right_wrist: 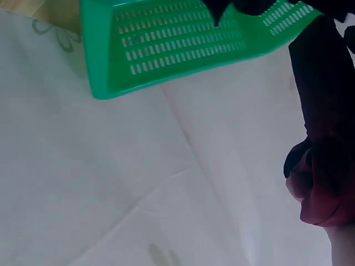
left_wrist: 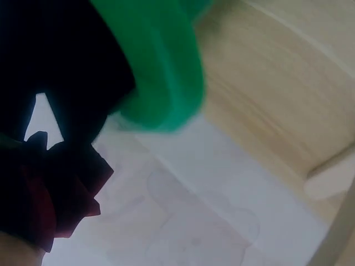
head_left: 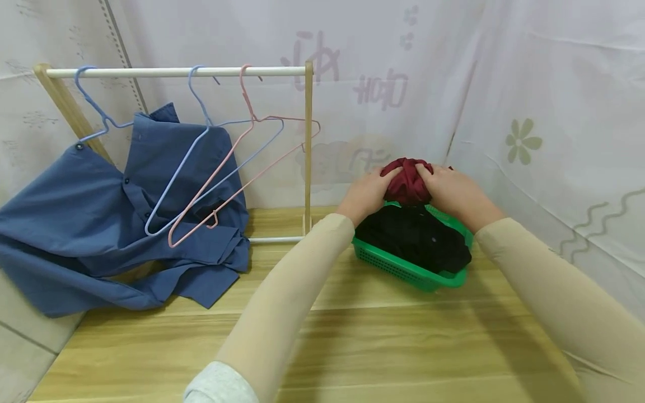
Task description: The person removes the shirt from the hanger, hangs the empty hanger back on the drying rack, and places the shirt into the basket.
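Note:
Both hands grip a bunched dark red garment (head_left: 408, 183) above the far side of a green plastic basket (head_left: 398, 267). My left hand (head_left: 369, 193) holds its left side and my right hand (head_left: 453, 193) its right side, thumbs on top. In the basket lies black clothing (head_left: 418, 238), folded in a heap. The left wrist view shows the dark red cloth (left_wrist: 77, 188) at lower left, close to the basket rim (left_wrist: 166, 77). In the right wrist view the red cloth (right_wrist: 327, 188) hangs in the fingers at the right, beside the slotted basket wall (right_wrist: 166, 50).
On the left stands a rack with a white rail (head_left: 166, 72) and wooden posts. A blue buttoned shirt (head_left: 176, 151) hangs there, draping onto the wooden table (head_left: 363, 347). A blue hanger (head_left: 176, 179) and a pink hanger (head_left: 227, 173) hang beside it. A patterned curtain (head_left: 554, 101) lies behind.

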Demonstrator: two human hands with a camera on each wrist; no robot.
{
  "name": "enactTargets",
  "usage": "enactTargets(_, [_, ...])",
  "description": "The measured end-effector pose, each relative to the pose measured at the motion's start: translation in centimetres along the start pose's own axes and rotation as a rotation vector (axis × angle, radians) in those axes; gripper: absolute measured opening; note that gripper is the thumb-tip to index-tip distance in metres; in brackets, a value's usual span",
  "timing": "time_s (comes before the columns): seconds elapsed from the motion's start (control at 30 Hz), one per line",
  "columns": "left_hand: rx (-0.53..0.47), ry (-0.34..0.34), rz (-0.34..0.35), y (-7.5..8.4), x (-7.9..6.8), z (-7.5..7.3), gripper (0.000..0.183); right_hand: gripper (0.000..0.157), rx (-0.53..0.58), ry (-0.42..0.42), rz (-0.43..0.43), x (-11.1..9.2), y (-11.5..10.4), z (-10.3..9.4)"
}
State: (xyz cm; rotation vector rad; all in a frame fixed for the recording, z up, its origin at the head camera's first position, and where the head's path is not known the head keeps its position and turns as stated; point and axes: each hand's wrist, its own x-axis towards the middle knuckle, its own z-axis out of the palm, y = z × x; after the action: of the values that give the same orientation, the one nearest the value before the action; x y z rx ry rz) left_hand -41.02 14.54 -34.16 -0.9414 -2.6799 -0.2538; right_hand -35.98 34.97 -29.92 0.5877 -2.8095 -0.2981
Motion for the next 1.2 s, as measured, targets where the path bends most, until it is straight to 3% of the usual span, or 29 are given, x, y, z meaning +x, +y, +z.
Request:
enactTargets(0.1, [0.059, -0.025, -0.012, 0.2, 1.0, 0.8, 0.072, 0.073, -0.008, -0.003, 0.016, 0.1, 0.6, 0.9])
enactTargets(0.2, [0.162, -0.1, 0.01, 0.5, 1.4, 1.5, 0.072, 0.073, -0.041, -0.009, 0.013, -0.3, 1.4, 2.5])
enactTargets(0.33, [0.277, -0.258, 0.069, 0.3, 0.8, 2.2, 0.074, 0.073, -0.115, -0.056, -0.024, -1.1, 2.2, 4.9])
enactTargets(0.43, [0.295, -0.319, 0.086, -0.1, 0.1, 2.7, 0.073, 0.075, -0.142, -0.125, -0.031, -1.7, 2.8, 6.2])
enactTargets(0.6, [0.262, -0.329, 0.054, -0.7, -0.2, 3.1, 0.074, 0.072, -0.072, -0.242, 0.019, -2.0, 3.4, 6.8])
enactTargets(0.77, [0.203, -0.355, 0.059, -0.6, 0.0, 2.9, 0.073, 0.075, -0.018, -0.305, 0.037, -1.7, 3.5, 6.5])
enactTargets(0.97, [0.185, -0.387, 0.047, -0.4, 0.1, 2.1, 0.069, 0.074, -0.001, -0.317, 0.029, -1.1, 2.8, 5.4])
enactTargets(1.2, [0.172, -0.37, 0.036, -0.4, 0.1, 0.4, 0.063, 0.067, -0.016, -0.316, 0.01, -0.3, 1.6, 3.5])
